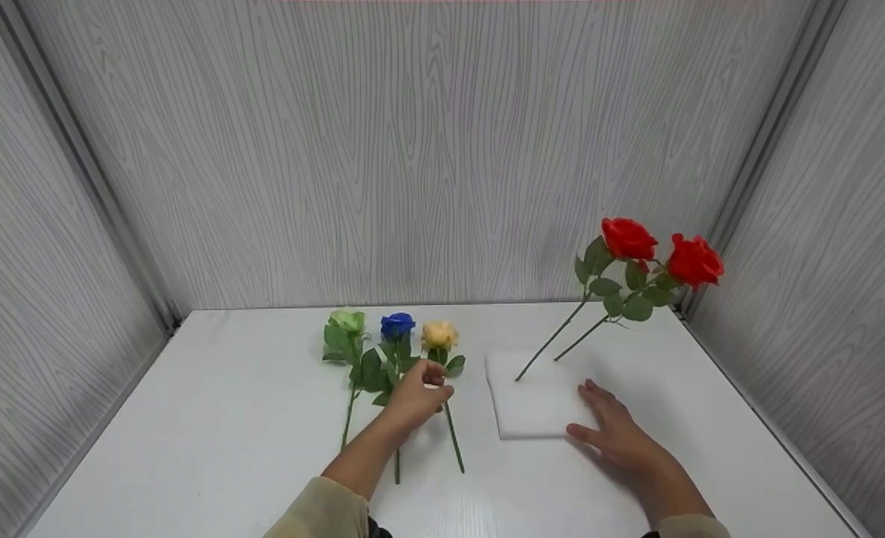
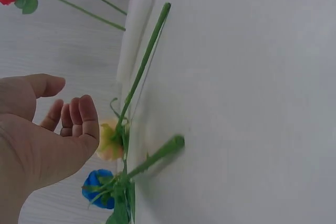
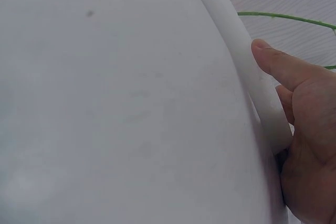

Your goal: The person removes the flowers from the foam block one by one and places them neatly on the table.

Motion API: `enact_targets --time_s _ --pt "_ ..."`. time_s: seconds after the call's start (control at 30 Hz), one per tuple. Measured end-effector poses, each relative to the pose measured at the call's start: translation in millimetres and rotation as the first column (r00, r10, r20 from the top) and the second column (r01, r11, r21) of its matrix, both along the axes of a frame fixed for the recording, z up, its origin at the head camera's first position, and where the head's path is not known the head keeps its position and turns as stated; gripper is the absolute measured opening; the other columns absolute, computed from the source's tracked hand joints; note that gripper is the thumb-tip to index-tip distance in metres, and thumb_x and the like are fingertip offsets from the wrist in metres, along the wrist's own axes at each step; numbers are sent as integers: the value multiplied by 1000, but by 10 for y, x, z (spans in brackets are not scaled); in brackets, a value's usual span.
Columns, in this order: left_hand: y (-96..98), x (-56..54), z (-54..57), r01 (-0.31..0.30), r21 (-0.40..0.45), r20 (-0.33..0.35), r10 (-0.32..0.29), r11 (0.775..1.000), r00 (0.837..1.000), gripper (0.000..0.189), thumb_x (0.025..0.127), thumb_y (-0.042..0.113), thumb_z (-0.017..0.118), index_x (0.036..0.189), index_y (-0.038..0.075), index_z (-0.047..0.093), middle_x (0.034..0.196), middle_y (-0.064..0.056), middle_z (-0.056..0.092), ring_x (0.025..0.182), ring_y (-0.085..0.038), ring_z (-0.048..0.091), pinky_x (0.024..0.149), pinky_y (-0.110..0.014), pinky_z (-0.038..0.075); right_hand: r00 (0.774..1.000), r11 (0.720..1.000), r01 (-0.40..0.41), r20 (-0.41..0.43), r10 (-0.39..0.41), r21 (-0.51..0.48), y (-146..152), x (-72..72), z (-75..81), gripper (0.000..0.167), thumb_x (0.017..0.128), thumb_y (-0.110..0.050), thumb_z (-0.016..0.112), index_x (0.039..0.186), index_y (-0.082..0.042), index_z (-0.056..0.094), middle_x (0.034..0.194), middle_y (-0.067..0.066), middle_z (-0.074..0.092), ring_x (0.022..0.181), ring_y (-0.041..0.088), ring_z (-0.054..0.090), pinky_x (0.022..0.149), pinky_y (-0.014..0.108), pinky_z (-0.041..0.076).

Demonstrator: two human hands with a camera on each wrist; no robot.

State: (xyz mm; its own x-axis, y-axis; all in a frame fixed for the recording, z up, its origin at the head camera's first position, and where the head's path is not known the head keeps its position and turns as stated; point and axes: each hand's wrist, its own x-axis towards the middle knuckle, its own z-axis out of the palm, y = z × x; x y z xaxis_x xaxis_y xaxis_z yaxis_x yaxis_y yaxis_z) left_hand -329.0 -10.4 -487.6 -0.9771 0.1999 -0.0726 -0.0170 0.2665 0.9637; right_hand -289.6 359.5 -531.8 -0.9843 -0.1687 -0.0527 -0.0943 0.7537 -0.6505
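At lower centre, my half-curled, empty left fingers (image 1: pixel 429 369) risked snagging the blue rose (image 1: pixel 397 326) crowding the yellow rose (image 1: pixel 439 334), while spread right fingers (image 1: pixel 601 400) touched the block (image 1: pixel 533 412).

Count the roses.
5: green rose, blue rose and yellow rose lie left to right on the table; a red rose and a second red rose lean from the white block.

The right hand (image 3: pixel 315 140) touches the white block (image 3: pixel 262 98), green stems (image 3: pixel 286 18) beyond.
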Motion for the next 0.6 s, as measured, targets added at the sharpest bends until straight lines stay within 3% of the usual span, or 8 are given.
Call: enact_targets --time_s 0.27,0.43,0.6 --pt "538 -11 31 23 87 18 -25 996 1000 31 102 11 72 131 7 61 138 -21 60 114 -23 69 94 -35 65 1000 1000 -4 -12 4 -5 -5 24 31 89 104 -40 72 168 3 28 179 28 15 166 54 9 136 69 11" --pt "836 -25 -12 -18 113 9 17 993 1000 29 102 12 73 129 9 62 140 -19 62 119 -22 68 96 -32 64 1000 1000 9 -4 -9 -3 -4 13 7 90 103 -42 73 169 1 28 180 27 15 166 54 9 136 69 11" --pt "1038 -33 -69 -60 110 -33 64 992 997 29 100 11 73 127 9 62 140 -18 64 124 -25 66 106 -40 59 1000 1000 3 -8 -4 -7 3 5 -14 92 103 -44 73 168 2 28 179 28 15 166 54 10 136 70 11"
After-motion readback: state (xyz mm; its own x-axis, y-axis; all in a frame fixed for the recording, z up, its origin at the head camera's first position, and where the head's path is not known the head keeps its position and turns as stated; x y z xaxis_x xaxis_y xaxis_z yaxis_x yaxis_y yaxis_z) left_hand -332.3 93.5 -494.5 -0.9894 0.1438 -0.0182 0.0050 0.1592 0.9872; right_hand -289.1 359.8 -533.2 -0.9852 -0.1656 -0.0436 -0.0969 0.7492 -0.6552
